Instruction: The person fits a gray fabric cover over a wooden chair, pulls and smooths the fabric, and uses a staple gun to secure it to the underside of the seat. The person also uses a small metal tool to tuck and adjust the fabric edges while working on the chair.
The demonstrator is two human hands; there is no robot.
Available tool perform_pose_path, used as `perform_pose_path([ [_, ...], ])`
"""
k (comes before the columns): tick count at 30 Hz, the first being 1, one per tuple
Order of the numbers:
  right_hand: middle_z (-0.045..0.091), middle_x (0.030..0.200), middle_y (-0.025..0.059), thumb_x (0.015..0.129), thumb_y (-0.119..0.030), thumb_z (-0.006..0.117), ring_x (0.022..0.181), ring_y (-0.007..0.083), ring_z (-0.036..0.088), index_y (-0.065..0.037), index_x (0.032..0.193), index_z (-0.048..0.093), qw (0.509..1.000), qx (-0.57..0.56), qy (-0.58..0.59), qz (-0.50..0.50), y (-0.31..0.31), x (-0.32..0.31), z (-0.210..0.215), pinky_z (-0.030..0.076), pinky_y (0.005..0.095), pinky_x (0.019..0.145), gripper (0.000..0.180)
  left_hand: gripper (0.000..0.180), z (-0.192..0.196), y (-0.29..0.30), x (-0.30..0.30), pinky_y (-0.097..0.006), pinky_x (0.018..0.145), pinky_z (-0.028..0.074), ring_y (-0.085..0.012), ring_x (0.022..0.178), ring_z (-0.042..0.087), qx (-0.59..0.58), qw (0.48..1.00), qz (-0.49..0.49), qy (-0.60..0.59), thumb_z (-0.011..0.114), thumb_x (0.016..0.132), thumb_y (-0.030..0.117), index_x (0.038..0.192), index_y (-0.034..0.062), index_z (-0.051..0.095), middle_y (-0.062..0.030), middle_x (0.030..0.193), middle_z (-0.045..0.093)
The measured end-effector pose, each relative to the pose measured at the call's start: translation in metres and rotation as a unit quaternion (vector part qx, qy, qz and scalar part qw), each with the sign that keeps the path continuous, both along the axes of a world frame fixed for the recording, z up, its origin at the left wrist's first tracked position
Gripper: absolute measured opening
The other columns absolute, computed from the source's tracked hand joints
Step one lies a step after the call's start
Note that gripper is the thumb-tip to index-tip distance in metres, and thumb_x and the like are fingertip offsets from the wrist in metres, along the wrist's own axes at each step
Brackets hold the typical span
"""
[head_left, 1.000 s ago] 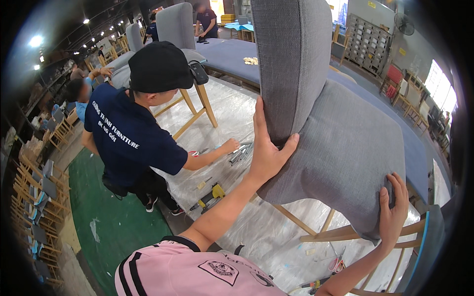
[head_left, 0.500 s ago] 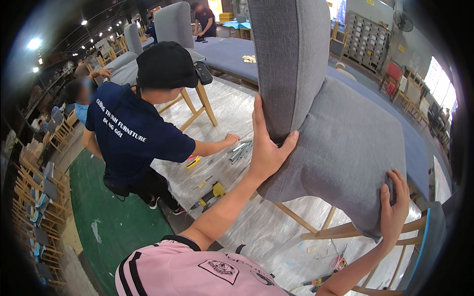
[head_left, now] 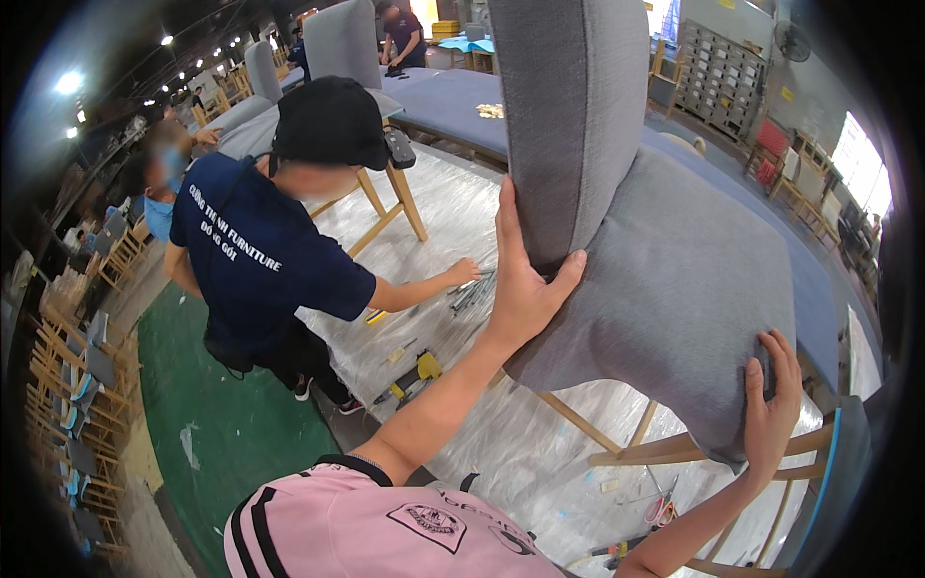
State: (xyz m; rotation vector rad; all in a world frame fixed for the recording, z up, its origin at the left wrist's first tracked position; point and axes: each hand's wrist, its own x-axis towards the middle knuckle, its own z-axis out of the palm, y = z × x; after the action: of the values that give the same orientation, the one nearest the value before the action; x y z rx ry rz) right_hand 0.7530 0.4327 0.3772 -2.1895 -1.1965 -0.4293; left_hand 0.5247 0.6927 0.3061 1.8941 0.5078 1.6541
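A grey upholstered chair [head_left: 684,275] with wooden legs stands in front of me. Its tall backrest [head_left: 576,116] rises at the upper middle. My left hand [head_left: 528,294] holds the lower side of the backrest, thumb and fingers spread around its edge where it meets the seat. At the seat's right corner, my right hand [head_left: 774,409] grips the fabric-covered edge with bent fingers. Beneath the chair is a worktable covered in clear plastic film [head_left: 554,482]. Left of my left hand lies a pile of metal rods [head_left: 472,294], with a co-worker's hand [head_left: 463,271] at it.
A co-worker in a dark shirt [head_left: 255,236] leans over the table's left side. A yellow power tool [head_left: 416,378] and red-handled scissors [head_left: 661,511] lie on the film. Another grey chair [head_left: 345,53] stands beyond. Wooden rails [head_left: 805,443] flank my right arm.
The co-worker has shifted slightly right, and that person's outstretched hand has moved a little toward the rods. Another person behind has moved. My hands and the chair have hardly changed.
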Motion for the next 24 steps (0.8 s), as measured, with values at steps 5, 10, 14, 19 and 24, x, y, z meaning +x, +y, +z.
perform_pose_path([
  [5, 0.059, 0.141, 0.0124, 0.099, -0.024, 0.059, 0.134, 0.0322, 0.051, -0.007, 0.130, 0.065, 0.998, 0.003, 0.019, 0.059, 0.009, 0.006, -0.005, 0.035, 0.0431, 0.114, 0.035, 0.112, -0.002, 0.000, -0.008, -0.047, 0.124, 0.016, -0.0376, 0.154, 0.010, -0.005, 0.999, 0.031, 0.010, 0.075, 0.086, 0.022, 0.160, 0.0019, -0.006, -0.0274, 0.165, 0.004],
  [10, 0.057, 0.143, 0.0138, 0.105, -0.024, 0.052, 0.136, 0.0284, 0.049, 0.000, 0.138, 0.057, 0.995, -0.031, -0.020, 0.096, -0.016, 0.032, 0.000, 0.031, 0.0383, 0.117, 0.041, 0.098, -0.016, 0.002, -0.008, -0.047, 0.124, 0.019, -0.0344, 0.153, 0.018, -0.011, 0.999, -0.046, -0.010, 0.068, 0.096, 0.028, 0.162, 0.0094, -0.003, -0.0199, 0.167, 0.003],
  [14, 0.061, 0.137, 0.0197, 0.099, -0.035, 0.063, 0.122, 0.0334, 0.059, -0.001, 0.134, 0.063, 0.997, 0.002, 0.037, 0.065, -0.002, 0.007, -0.006, 0.044, 0.0415, 0.107, 0.049, 0.090, -0.156, -0.026, -0.098, -0.047, 0.116, 0.036, -0.0320, 0.142, 0.041, -0.244, 0.969, -0.011, -0.033, 0.063, 0.100, 0.020, 0.162, 0.0115, -0.001, -0.0183, 0.167, 0.008],
  [19, 0.057, 0.142, 0.0198, 0.100, -0.039, 0.061, 0.125, 0.0334, 0.057, -0.001, 0.135, 0.062, 0.999, -0.021, 0.023, 0.013, -0.003, 0.005, -0.001, 0.042, 0.0412, 0.109, 0.052, 0.065, -0.427, -0.243, -0.312, -0.039, 0.118, 0.031, -0.0289, 0.146, 0.037, -0.546, 0.804, 0.001, 0.236, 0.049, 0.105, 0.039, 0.155, -0.0003, 0.032, -0.0193, 0.157, 0.040],
  [24, 0.057, 0.142, 0.0206, 0.103, -0.034, 0.056, 0.129, 0.0317, 0.055, -0.006, 0.136, 0.063, 0.993, -0.024, -0.003, 0.114, -0.015, 0.032, -0.009, 0.040, 0.0404, 0.113, 0.044, 0.064, -0.442, -0.373, -0.363, -0.039, 0.117, 0.032, -0.0291, 0.143, 0.039, -0.714, 0.597, 0.008, 0.367, 0.050, 0.104, 0.038, 0.153, 0.0003, 0.034, -0.0193, 0.155, 0.041],
])
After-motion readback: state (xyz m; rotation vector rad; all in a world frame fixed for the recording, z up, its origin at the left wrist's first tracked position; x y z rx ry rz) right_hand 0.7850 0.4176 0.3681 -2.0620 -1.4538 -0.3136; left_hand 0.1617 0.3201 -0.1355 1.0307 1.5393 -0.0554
